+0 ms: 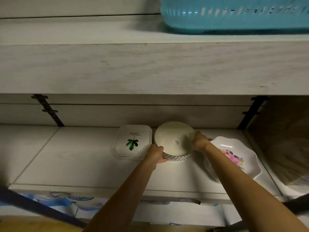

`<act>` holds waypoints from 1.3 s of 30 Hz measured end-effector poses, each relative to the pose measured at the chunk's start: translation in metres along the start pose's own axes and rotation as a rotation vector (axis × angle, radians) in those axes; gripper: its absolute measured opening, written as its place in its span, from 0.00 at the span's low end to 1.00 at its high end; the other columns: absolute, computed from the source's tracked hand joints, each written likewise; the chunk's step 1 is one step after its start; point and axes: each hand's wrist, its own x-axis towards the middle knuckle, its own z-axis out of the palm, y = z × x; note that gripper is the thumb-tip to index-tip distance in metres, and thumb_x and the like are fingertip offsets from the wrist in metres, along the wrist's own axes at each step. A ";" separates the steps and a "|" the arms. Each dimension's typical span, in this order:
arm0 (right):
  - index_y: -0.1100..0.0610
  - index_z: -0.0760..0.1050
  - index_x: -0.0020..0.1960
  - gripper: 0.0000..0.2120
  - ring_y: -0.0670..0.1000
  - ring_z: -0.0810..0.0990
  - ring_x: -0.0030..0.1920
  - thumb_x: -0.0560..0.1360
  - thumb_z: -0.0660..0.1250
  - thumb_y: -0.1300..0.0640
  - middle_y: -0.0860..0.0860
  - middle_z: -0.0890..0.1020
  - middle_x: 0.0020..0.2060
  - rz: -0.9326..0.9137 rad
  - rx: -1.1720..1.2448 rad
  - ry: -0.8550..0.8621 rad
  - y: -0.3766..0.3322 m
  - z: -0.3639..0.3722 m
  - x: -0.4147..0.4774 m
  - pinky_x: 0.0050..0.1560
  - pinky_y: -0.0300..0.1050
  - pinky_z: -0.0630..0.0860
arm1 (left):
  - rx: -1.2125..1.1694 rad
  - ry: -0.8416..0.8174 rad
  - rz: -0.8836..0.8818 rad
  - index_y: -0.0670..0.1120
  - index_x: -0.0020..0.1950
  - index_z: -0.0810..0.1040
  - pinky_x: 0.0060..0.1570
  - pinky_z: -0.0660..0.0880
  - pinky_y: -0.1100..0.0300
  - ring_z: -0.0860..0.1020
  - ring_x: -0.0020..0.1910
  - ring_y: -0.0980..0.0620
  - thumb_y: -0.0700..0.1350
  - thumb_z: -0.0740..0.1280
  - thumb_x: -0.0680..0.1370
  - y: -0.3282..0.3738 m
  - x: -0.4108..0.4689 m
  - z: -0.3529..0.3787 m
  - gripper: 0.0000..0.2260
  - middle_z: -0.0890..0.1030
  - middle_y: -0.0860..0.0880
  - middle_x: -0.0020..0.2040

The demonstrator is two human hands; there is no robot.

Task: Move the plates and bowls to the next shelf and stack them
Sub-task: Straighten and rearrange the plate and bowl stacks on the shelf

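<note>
the stack of round bowls [174, 143] stands on the lower shelf [80, 158], toward the back, near the rear wall. the bowls are nested one in another; the top one is cream inside with a small printed mark, and ribbed silver-and-white sides show at the front of the stack. both hands grip this stack: the left hand [156, 152] is clamped on its front-left rim with the fingers curled under the edge, and the right hand [199, 141] is clasped on its right rim, thumb over the top bowl's edge. both bare forearms reach up and forward from the bottom of the view.

just left of the bowls, touching or nearly so, lies a stack of square white plates [133, 142] with a green leaf on the top one. right of the bowls, partly behind the right forearm, is a stack of wavy-edged plates [237, 158] with a pink flower print. above the bowls, on the upper shelf [150, 67], sits a blue basket [234, 15]; its contents are hidden.
</note>
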 end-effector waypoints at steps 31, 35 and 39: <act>0.62 0.70 0.59 0.22 0.63 0.78 0.54 0.66 0.61 0.57 0.63 0.80 0.51 -0.279 0.345 0.126 -0.155 0.100 -0.122 0.56 0.58 0.76 | 0.099 -0.040 0.239 0.39 0.52 0.73 0.33 0.81 0.61 0.79 0.37 0.45 0.35 0.58 0.77 0.051 -0.072 -0.254 0.06 0.78 0.42 0.41; 0.60 0.69 0.62 0.25 0.61 0.78 0.56 0.65 0.61 0.56 0.60 0.80 0.52 -0.261 0.327 0.122 -0.193 0.142 -0.129 0.56 0.58 0.75 | 0.123 -0.046 0.222 0.39 0.51 0.72 0.31 0.80 0.63 0.79 0.37 0.46 0.35 0.58 0.78 0.046 -0.064 -0.307 0.05 0.77 0.44 0.41; 0.61 0.66 0.64 0.23 0.62 0.78 0.55 0.70 0.61 0.60 0.62 0.78 0.56 -0.216 0.318 0.100 -0.219 0.178 -0.139 0.58 0.59 0.74 | 0.139 -0.037 0.170 0.38 0.55 0.71 0.31 0.81 0.62 0.79 0.38 0.46 0.35 0.58 0.78 0.038 -0.055 -0.350 0.08 0.78 0.43 0.42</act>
